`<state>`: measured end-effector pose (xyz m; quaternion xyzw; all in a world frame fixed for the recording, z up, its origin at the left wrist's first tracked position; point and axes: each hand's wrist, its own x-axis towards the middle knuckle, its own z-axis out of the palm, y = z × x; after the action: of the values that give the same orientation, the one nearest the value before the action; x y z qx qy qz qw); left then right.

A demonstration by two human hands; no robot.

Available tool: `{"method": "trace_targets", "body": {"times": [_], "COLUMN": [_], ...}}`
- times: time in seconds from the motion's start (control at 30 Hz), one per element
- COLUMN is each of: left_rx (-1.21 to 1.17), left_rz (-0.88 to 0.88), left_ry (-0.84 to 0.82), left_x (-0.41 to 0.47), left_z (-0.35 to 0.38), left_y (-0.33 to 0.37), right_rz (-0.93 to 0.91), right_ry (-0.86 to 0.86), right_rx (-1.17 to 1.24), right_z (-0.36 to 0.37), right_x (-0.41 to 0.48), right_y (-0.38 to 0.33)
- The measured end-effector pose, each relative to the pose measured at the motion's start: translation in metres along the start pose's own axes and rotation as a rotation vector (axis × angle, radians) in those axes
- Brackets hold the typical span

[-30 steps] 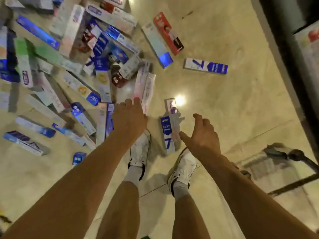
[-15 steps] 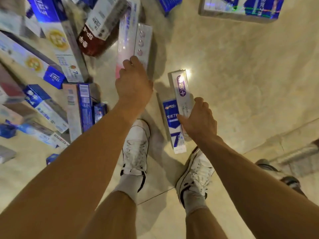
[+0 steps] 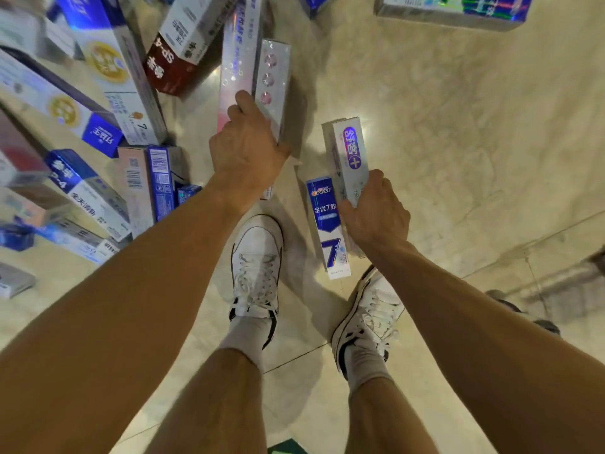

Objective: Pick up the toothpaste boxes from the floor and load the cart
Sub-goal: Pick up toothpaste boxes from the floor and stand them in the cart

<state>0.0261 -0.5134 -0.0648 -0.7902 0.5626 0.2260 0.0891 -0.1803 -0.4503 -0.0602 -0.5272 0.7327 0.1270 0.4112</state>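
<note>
Bending over the glossy beige floor (image 3: pixel 442 142), the person faces a jumble of toothpaste boxes (image 3: pixel 108 77) spread to the left, with white sneakers (image 3: pixel 257 257) planted just short of it. The left hand (image 3: pixel 248 145) curls round the near end of a silver box with pink dots (image 3: pixel 273 70), which lies against a long pink box (image 3: pixel 234 60). The right hand (image 3: pixel 376 211) grips a white box with a purple logo (image 3: pixel 348 149), just beside a blue box marked 7 (image 3: pixel 327 224) lying flat on the floor.
</note>
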Motion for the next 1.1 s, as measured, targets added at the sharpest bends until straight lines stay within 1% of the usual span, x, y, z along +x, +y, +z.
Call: {"method": "trace_targets", "body": {"times": [0.13,0.27,0.37,0.5,0.6,0.67,0.77,0.87,0.97,1.1], "left_rx": [0.013,-0.014,-0.044,-0.083,-0.169,-0.164,-0.15,-0.09,-0.071,-0.047], "left_rz": [0.03,0.038,0.056,0.085,0.066,0.051,0.137,0.279,0.329,0.46], "left_ry": [-0.011,0.0,0.043,0.096,0.073,0.073,0.17,0.251,0.198,0.201], "left_x": [-0.031,-0.075,-0.115,-0.18,-0.232,-0.267,-0.317,-0.358,-0.39,-0.413], "left_z": [-0.06,-0.152,-0.237,-0.363,-0.457,-0.518,-0.593,-0.652,-0.713,-0.774], "left_y": [0.008,0.028,0.05,0.08,0.103,0.115,0.124,0.13,0.142,0.162], "right_rz": [-0.012,-0.066,-0.072,-0.116,-0.123,-0.133,-0.173,-0.172,-0.157,-0.114], "right_ry": [0.066,0.154,0.146,0.2,0.22,0.234,0.294,0.339,0.39,0.461], "right_rx": [0.006,-0.045,-0.053,-0.029,0.008,0.001,-0.022,-0.042,-0.009,0.069], "right_z": [-0.053,-0.13,-0.204,-0.306,-0.382,-0.429,-0.487,-0.536,-0.575,-0.611], "right_x": [-0.04,-0.097,-0.148,-0.235,-0.311,-0.36,-0.428,-0.492,-0.545,-0.596], "right_y": [-0.014,-0.037,-0.065,-0.105,-0.131,-0.145,-0.161,-0.171,-0.175,-0.175]}}
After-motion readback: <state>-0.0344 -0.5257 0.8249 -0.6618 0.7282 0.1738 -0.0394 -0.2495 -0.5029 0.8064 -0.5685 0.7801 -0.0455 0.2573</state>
